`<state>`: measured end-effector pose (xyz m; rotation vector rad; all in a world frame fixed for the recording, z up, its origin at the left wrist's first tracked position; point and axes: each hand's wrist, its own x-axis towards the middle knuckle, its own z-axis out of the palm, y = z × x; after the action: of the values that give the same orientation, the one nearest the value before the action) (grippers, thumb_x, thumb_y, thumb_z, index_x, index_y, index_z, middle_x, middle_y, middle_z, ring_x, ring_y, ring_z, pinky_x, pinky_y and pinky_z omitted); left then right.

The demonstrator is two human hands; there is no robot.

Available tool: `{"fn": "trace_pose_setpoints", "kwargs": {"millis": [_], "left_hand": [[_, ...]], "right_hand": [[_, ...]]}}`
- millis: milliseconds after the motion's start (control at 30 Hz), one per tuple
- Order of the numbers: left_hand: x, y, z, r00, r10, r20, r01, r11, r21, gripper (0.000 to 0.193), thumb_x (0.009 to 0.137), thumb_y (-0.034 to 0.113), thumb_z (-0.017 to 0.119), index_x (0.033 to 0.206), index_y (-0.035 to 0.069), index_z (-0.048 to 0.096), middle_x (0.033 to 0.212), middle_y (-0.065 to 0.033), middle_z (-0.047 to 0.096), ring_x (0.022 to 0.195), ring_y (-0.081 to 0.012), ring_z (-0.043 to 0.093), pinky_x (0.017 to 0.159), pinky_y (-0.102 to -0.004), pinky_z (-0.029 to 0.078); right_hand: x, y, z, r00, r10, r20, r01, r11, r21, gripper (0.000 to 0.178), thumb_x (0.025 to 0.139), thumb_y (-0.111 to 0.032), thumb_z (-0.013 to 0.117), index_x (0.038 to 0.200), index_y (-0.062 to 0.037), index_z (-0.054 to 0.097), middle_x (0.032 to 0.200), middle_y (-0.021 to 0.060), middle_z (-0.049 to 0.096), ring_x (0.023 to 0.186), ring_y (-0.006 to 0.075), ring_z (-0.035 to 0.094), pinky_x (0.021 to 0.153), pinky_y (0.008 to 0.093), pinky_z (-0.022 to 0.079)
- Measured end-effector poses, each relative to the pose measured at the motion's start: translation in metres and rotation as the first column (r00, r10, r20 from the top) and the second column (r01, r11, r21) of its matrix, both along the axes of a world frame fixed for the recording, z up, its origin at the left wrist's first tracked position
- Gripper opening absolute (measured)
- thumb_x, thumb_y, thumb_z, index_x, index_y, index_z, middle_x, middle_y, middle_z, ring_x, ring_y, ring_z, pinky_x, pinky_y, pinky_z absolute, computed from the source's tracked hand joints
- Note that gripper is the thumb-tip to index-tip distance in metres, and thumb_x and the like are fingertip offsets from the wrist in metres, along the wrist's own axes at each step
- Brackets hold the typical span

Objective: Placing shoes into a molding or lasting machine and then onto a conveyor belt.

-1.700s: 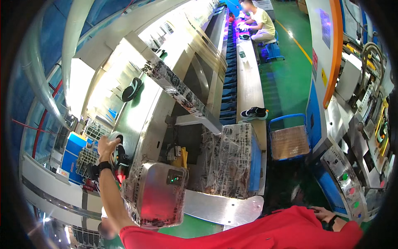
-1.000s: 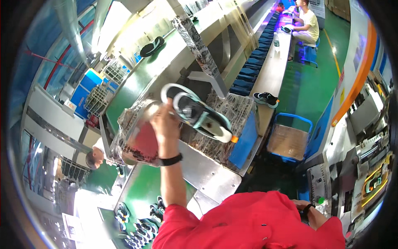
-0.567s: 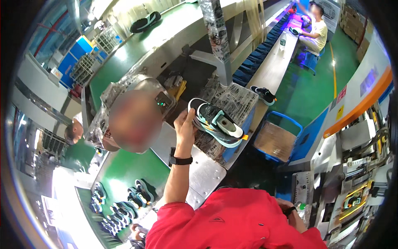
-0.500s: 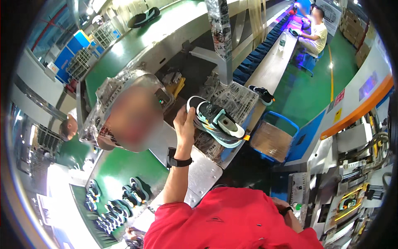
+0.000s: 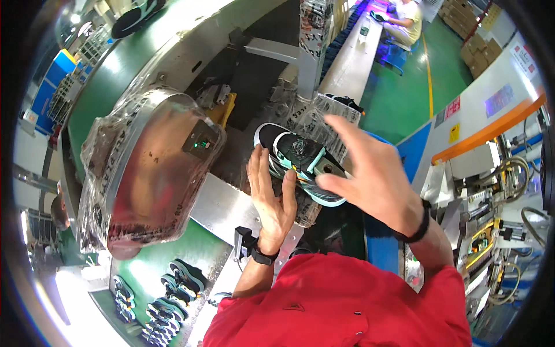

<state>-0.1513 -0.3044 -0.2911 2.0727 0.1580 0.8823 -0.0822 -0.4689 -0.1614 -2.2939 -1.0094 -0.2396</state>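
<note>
A black and mint-green sneaker (image 5: 298, 151) lies over a plastic-wrapped stand (image 5: 338, 118), its white-edged toe toward the far left. A last with a round hole (image 5: 328, 168) shows in its collar. Along the near side of the shoe, my left hand (image 5: 272, 199) is open with fingers stretched out and the thumb by the midsole; contact is hard to judge. My right hand (image 5: 376, 179) hovers over the heel end, open, its thumb and forefinger wide apart and partly covering the heel.
A plastic-wrapped machine housing (image 5: 156, 168) stands at left, beside a green conveyor (image 5: 95, 92) bearing another shoe (image 5: 137, 18). Rows of sneakers (image 5: 165, 312) sit at lower left. A metal post (image 5: 313, 52) rises beyond the stand. Machinery (image 5: 480, 231) is at right; a seated person (image 5: 407, 23) works far off.
My left hand has let go of the toe and now lies flat-fingered along the shoe's side. My right hand has come up from beside my body to the heel. The view has shifted.
</note>
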Motion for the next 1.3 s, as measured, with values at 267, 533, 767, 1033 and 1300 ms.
{"fn": "trace_pose_setpoints", "kwargs": {"millis": [267,533,767,1033,1300], "left_hand": [[-0.005,-0.001,-0.003,0.998,0.017,0.065,-0.017,1.000,0.003,0.053,0.090,0.009,0.062,0.136,-0.007,0.043,0.142,-0.0266,0.044,0.133,-0.0360,0.042,0.110,-0.0434,0.031],[-0.010,-0.022,0.008,0.993,-0.108,0.048,0.117,0.940,-0.320,0.056,0.099,0.021,0.054,0.140,-0.012,0.036,0.139,-0.0261,0.045,0.124,-0.0301,0.048,0.105,-0.0409,0.038],[-0.022,-0.117,0.018,0.626,-0.724,0.289,0.535,0.129,-0.835,0.074,0.095,0.053,0.047,0.145,0.002,0.031,0.139,-0.0174,0.046,0.123,-0.0305,0.051,0.104,-0.0440,0.044],[-0.061,-0.359,0.038,0.175,-0.971,0.165,0.578,-0.034,-0.815,0.056,0.101,0.041,0.040,0.134,-0.005,0.044,0.125,-0.0161,0.057,0.110,-0.0262,0.058,0.098,-0.0406,0.045],[-0.076,-0.615,0.006,-0.264,-0.956,-0.129,0.492,-0.018,-0.870,0.056,0.101,0.036,0.050,0.144,0.002,0.037,0.134,-0.0081,0.053,0.116,-0.0181,0.054,0.096,-0.0323,0.044]], "right_hand": [[0.007,0.032,-0.039,0.988,-0.030,-0.150,-0.001,0.980,-0.200,0.045,0.070,-0.017,0.074,0.101,0.0053,0.050,0.069,0.0230,0.065,0.070,0.0401,0.067,0.063,0.0480,0.054],[-0.011,-0.019,-0.056,0.984,-0.070,-0.166,0.100,0.978,0.182,0.056,0.075,-0.025,0.072,0.122,-0.0044,0.048,0.081,0.0223,0.066,0.076,0.0386,0.067,0.067,0.0473,0.053],[-0.085,-0.127,-0.056,0.884,0.053,-0.464,0.352,0.578,0.736,0.072,0.069,-0.022,0.075,0.132,-0.0041,0.047,0.114,0.0131,0.063,0.105,0.0202,0.060,0.096,0.0333,0.045],[-0.210,-0.340,-0.059,0.726,-0.462,-0.509,0.660,0.263,0.703,0.068,0.067,-0.022,0.079,0.126,-0.0031,0.052,0.107,0.0122,0.064,0.101,0.0189,0.059,0.092,0.0321,0.046],[-0.342,-0.519,-0.087,0.225,-0.755,-0.616,0.765,-0.255,0.591,0.062,0.065,-0.008,0.073,0.124,-0.0024,0.055,0.108,0.0084,0.062,0.099,0.0161,0.059,0.093,0.0287,0.045]]}}
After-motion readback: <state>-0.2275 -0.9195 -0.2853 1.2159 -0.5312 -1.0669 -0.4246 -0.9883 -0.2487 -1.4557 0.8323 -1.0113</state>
